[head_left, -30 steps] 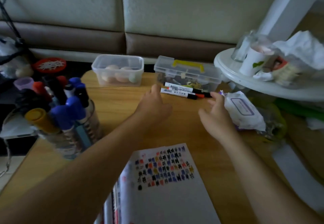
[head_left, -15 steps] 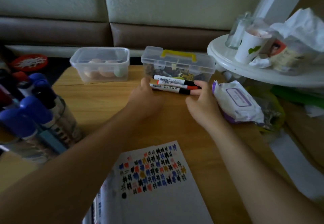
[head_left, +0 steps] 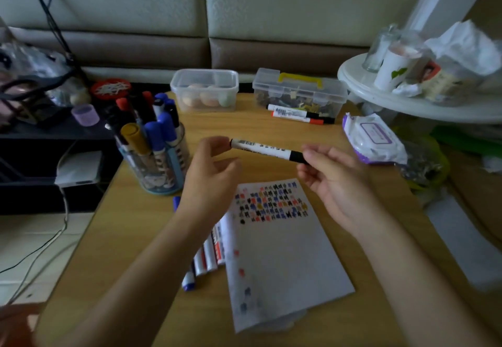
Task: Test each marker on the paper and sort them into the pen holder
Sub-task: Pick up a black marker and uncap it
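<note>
**Black-capped marker held between both my hands**

My wooden table (head_left: 130,227) carries the swatch-covered paper (head_left: 282,259), whose near corner is blurred. The pen holder (head_left: 160,173) stands full at the left. Above the table, my left hand (head_left: 209,181) pinches the tail of a white marker (head_left: 267,150). My right hand (head_left: 336,183) curls round its black cap, hiding that end. Loose markers (head_left: 206,259) lie half hidden beneath my left forearm.

At the far edge of the bench (head_left: 135,238) stand a clear tub (head_left: 205,90) with eggs and a yellow-handled clear box (head_left: 298,94); a wipes pack (head_left: 372,139) lies at the right.
</note>
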